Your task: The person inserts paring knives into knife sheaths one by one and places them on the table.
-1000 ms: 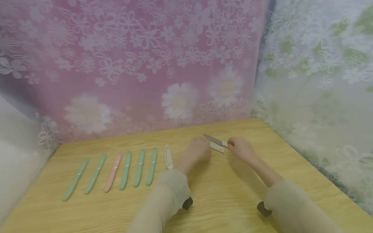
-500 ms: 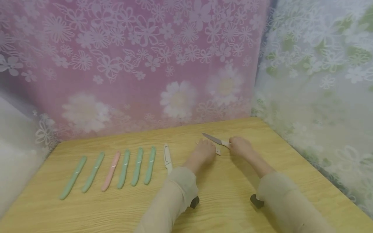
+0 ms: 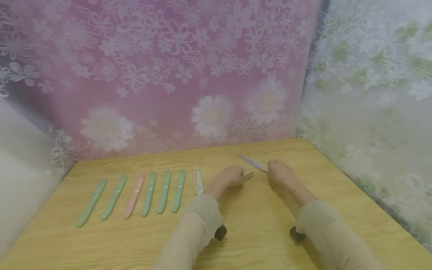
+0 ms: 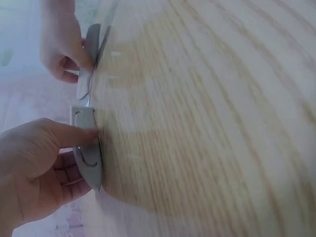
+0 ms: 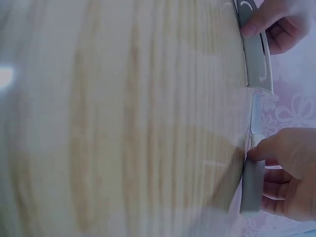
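Observation:
My left hand (image 3: 230,176) pinches a pale knife sheath (image 4: 86,148) with a slot in its side, thumb on the near face and fingers behind. In my right hand (image 3: 280,172) is a small kitchen knife, gripped by its pale handle (image 5: 253,185). The blade (image 3: 251,162) points left and away, beyond the sheath's end in the head view. Both wrist views show the sheath's open end facing the knife, close over the wooden table. A white sheathed knife (image 3: 198,182) lies left of my left forearm, its lower end hidden by the sleeve.
Several slim green knife-shaped pieces (image 3: 164,192) and a pink one (image 3: 134,195) lie in a row on the left side of the wooden table (image 3: 249,240). Pink flowered cloth (image 3: 175,123) hangs behind the table, and pale flowered cloth (image 3: 364,123) at the right.
The left hand reached over the sheath lying on the table, took hold of it and now has it turned on edge. The right hand keeps holding the knife in nearly the same spot.

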The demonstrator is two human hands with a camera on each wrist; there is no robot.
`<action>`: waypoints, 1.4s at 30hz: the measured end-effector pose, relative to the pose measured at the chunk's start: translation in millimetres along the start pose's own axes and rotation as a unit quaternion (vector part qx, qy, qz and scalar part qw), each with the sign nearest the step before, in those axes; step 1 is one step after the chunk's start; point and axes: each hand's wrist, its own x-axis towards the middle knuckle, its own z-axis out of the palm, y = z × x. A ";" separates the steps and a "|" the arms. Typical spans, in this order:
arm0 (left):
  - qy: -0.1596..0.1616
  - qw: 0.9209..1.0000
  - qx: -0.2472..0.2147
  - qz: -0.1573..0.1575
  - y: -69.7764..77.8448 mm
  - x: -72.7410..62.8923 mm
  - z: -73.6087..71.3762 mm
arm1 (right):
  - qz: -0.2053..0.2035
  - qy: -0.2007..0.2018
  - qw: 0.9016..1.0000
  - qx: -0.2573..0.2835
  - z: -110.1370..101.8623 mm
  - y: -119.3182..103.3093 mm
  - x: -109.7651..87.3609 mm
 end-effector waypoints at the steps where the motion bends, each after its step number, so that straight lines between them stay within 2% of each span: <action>1: -0.001 1.000 0.004 0.003 -1.4 -0.2 0.0 | 0.002 -0.004 1.000 0.003 0.6 0.1 -1.1; 5: 0.003 0.999 0.037 0.015 -4.7 -0.5 0.4 | 0.010 -0.015 1.000 0.013 2.3 -0.9 -5.2; 9: 0.030 0.998 0.046 0.018 -6.0 -5.6 -4.0 | 0.008 -0.021 0.999 0.045 5.2 -1.1 -8.2; 12: 0.060 0.998 -0.007 0.026 -9.8 -12.5 -8.9 | 0.014 -0.018 0.996 0.087 8.5 -0.3 -9.9; 13: 0.068 0.996 -0.042 0.028 -11.8 -14.8 -10.4 | 0.017 -0.018 0.994 0.106 9.5 -0.3 -10.8; 15: 0.081 0.988 -0.125 0.035 -16.5 -18.6 -13.6 | 0.023 -0.015 0.991 0.129 10.4 -0.8 -13.0; 17: 0.088 0.974 -0.204 0.042 -21.5 -21.4 -16.9 | 0.029 -0.014 0.989 0.146 10.5 -2.3 -15.4; 19: 0.085 0.955 -0.282 0.032 -25.2 -25.9 -20.2 | 0.023 -0.012 0.987 0.157 9.9 -5.0 -19.0; 22: 0.080 0.932 -0.352 0.018 -30.3 -32.4 -23.8 | 0.017 -0.009 0.985 0.169 8.6 -10.4 -24.4; 24: 0.077 0.914 -0.398 0.014 -34.3 -36.7 -25.1 | 0.013 -0.011 0.983 0.184 8.2 -13.7 -28.3; 26: 0.075 0.893 -0.444 0.009 -37.1 -41.4 -26.6 | 0.013 -0.014 0.980 0.198 7.6 -16.4 -31.8; 29: 0.078 0.851 -0.519 0.002 -40.7 -48.8 -29.1 | 0.010 -0.013 0.976 0.216 6.8 -19.1 -36.5; 31: 0.088 0.834 -0.545 -0.002 -43.1 -53.0 -30.6 | 0.004 -0.009 0.972 0.234 5.3 -19.7 -39.1; 32: 0.094 0.829 -0.551 -0.001 -44.5 -55.1 -31.4 | 0.000 -0.006 0.970 0.244 4.1 -20.0 -40.3; 34: 0.103 0.832 -0.546 0.010 -49.3 -58.4 -32.1 | -0.007 -0.004 0.964 0.266 1.2 -19.8 -42.4; 37: 0.106 0.847 -0.521 0.025 -58.2 -63.7 -33.9 | -0.016 -0.018 0.953 0.300 -4.4 -18.5 -45.9; 40: 0.081 0.851 -0.517 0.040 -70.2 -69.3 -37.1 | -0.031 -0.037 0.947 0.317 -10.3 -16.6 -50.0; 42: 0.061 0.852 -0.518 0.046 -78.3 -74.2 -41.0 | -0.050 -0.048 0.943 0.326 -14.7 -15.2 -53.3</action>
